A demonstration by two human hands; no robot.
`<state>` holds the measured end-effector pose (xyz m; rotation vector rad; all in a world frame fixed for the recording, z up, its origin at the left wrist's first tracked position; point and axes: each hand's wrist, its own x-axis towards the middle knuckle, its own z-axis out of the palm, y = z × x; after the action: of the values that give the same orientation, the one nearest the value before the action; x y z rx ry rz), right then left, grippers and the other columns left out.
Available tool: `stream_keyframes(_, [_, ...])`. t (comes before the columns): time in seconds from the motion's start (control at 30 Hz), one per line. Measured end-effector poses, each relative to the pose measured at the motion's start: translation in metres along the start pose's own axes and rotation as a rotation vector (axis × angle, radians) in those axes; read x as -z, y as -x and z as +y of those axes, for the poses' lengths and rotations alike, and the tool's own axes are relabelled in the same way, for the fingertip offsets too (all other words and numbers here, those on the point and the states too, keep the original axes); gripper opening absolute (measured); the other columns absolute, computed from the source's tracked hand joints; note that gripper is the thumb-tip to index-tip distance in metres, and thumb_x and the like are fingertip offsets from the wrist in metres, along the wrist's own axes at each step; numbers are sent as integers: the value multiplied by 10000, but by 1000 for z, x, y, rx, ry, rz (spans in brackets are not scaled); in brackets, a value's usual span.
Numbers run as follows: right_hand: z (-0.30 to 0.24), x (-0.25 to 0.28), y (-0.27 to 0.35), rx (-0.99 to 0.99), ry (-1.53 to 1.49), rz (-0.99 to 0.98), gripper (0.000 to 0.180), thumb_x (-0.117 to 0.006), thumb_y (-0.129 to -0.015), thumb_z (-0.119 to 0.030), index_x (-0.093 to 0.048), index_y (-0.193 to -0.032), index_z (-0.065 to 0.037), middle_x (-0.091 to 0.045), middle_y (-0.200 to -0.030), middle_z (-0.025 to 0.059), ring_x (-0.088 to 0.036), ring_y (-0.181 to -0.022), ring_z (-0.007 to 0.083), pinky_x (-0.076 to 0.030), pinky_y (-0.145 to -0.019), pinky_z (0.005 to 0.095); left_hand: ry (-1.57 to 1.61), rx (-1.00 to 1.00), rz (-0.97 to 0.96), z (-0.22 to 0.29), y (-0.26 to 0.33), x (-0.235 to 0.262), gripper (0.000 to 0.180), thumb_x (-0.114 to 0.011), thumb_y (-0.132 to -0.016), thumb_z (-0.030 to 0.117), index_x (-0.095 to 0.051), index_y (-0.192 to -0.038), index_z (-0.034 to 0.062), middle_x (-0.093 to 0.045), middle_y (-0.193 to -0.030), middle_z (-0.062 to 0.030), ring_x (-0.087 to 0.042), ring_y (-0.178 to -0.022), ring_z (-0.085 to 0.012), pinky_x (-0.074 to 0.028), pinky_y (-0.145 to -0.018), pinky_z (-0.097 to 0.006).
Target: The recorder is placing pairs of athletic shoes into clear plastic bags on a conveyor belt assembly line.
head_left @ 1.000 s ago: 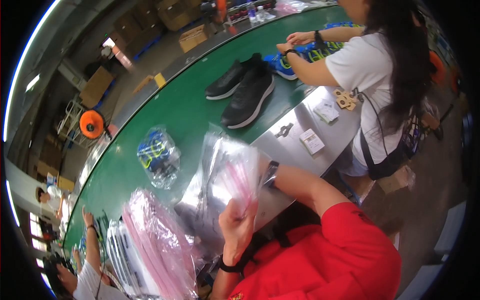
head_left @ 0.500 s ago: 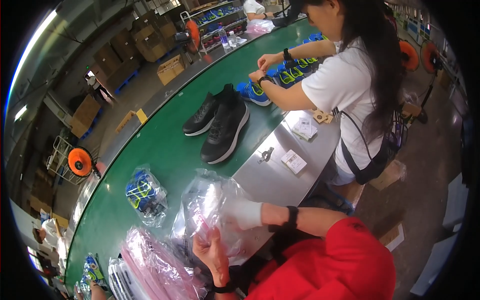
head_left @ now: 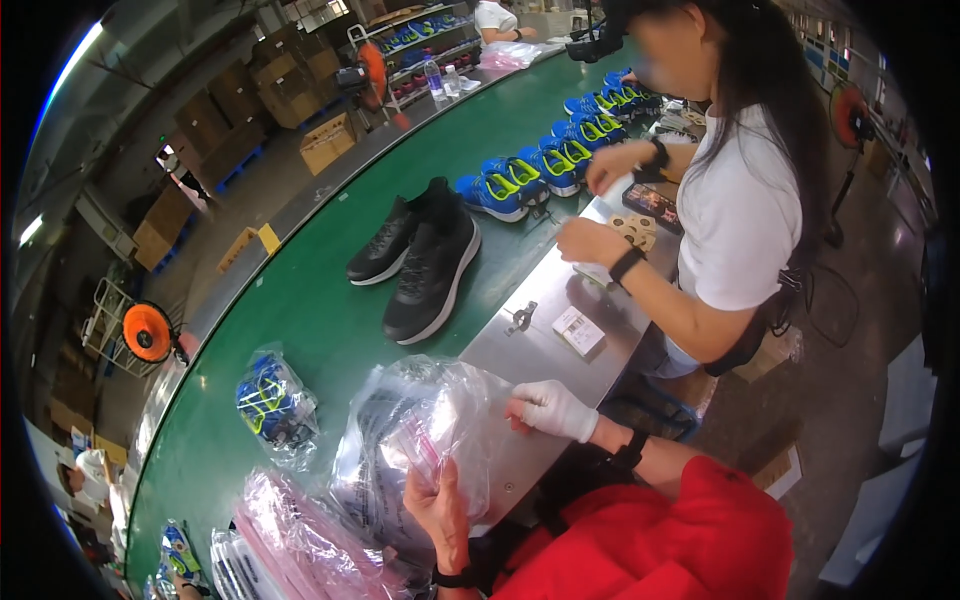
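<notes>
My left hand (head_left: 438, 508) is closed on a clear plastic bag (head_left: 430, 395) with pink-tinted folds, gripping it from below. At the bag's right edge, my right hand (head_left: 555, 408), in a white glove with bare fingertips, has its fingers curled together on the film. More crumpled clear plastic with dark marks lies under and left of the bag; what is beneath it is hard to make out. Farther off, a pair of black shoes (head_left: 440, 275) with white soles stands on the green belt. A bagged pair of blue and lime shoes (head_left: 272, 400) lies to the left.
Pink and clear plastic bags (head_left: 300, 540) are stacked at the near left. A metal side shelf (head_left: 545, 285) carries a white label stack (head_left: 578, 330). At right, a co-worker in a white shirt (head_left: 750, 220) works beside a row of blue shoes (head_left: 545, 170).
My right hand has moved right, from over the bag to its edge. The bag has spread wider, while my left hand keeps its hold. The co-worker's hands have moved from the shoes toward the shelf.
</notes>
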<state>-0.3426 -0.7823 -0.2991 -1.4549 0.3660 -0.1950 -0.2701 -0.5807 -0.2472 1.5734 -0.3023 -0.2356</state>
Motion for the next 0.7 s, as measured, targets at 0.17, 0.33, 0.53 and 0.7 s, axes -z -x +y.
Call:
stream_keyframes(0.17, [10,-3,-5,269,424,1,201,-557,-882,-224,-634,-888,-38,-651,-746,123,-639,-666,252,-501,-633,317,11,-9,10,2,0,-4,198,-665,-846,95,-613,-991,-29,-630,-864,-25,-530,-760,-85,-418,-700,-226])
stream_keyframes(0.33, [6,-4,-6,216,412,30,178,-573,-852,-214,-634,-897,-53,-633,-777,162,-627,-726,324,-498,-654,364,1,14,-28,-7,0,1,210,-659,-846,88,-606,-1016,-25,-633,-884,-28,-538,-766,-89,-421,-712,-234])
stream_keyframes(0.53, [12,-7,-9,315,500,68,166,-582,-847,-217,-629,-867,-59,-621,-780,175,-609,-732,352,-490,-636,400,43,29,-31,-6,2,-1,214,-658,-853,88,-609,-1030,-21,-635,-891,-28,-541,-774,-88,-422,-717,-232])
stream_keyframes(0.7, [13,-8,-11,333,543,86,163,-579,-846,-220,-627,-857,-64,-615,-774,176,-606,-732,355,-488,-638,404,55,20,-22,-9,1,-3,170,-675,-841,97,-615,-971,6,-599,-823,12,-489,-697,-58,-375,-629,-212])
